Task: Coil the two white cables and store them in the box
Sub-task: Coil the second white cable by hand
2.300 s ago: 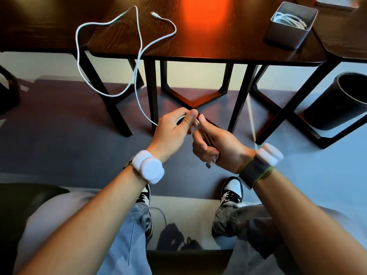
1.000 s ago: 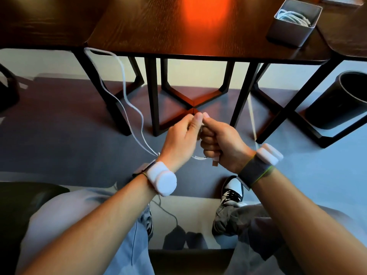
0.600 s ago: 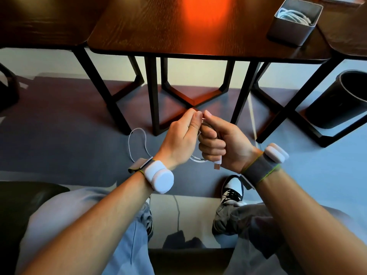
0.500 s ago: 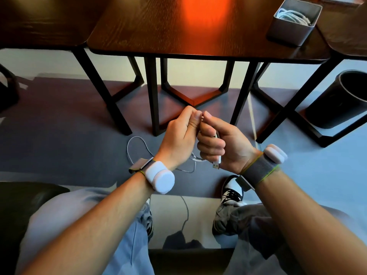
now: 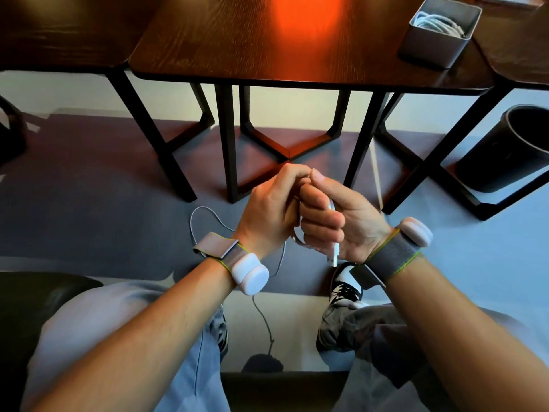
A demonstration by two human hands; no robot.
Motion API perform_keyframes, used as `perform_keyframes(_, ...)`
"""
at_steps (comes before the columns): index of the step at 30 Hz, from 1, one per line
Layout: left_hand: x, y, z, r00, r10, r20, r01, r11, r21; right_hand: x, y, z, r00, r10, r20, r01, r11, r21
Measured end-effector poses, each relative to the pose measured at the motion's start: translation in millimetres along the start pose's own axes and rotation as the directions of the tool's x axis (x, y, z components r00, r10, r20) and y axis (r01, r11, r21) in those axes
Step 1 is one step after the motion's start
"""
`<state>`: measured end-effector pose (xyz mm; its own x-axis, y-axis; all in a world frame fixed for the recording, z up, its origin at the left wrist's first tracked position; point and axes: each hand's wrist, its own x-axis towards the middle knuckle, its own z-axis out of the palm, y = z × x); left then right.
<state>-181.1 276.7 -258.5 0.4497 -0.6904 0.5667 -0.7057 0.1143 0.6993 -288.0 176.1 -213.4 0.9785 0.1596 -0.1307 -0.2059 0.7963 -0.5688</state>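
Your right hand (image 5: 341,224) has its fingers (image 5: 320,217) wrapped round the coiled cable (image 5: 191,227), plug (image 5: 335,257) poking out at 6 o'clock. Your left hand (image 5: 267,209) pinches the strand at the coil's top (the pinch itself is mostly hidden). The slack hangs at 8 o'clock of the left hand, running down, so the left is nearer. The box (image 5: 430,47) sits at 1 o'clock on the worktop (image 5: 237,40). Since earlier, the cable has slid off the worktop; only a short loop remains.
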Motion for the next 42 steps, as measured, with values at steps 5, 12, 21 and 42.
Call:
perform_keyframes(5, 7, -2, -2, 0.999, 0.036, -0.020, -0.035, 0.998, 0.047, 1, -2, -2, 0.999, -0.021, -0.043, 0.022, 1.000, 0.021)
perform_keyframes(12, 7, 2, 2, 0.999, -0.009, 0.036, 0.007, 0.998, 0.064, 6, -4, -16, 0.971, 0.019, -0.238, -0.023, 1.000, -0.016)
perform_keyframes(21, 9, 1, 4, 0.993, -0.117, 0.003, 0.117, 0.993, 0.031, 10, -2, -17, 0.953, -0.029, -0.301, 0.010, 0.998, -0.064)
perform_keyframes(42, 6, 8, 12, 0.891, -0.454, 0.000, 0.428, 0.838, -0.339, 5, -3, -8, 0.995, -0.010, -0.102, 0.024, 0.990, 0.137)
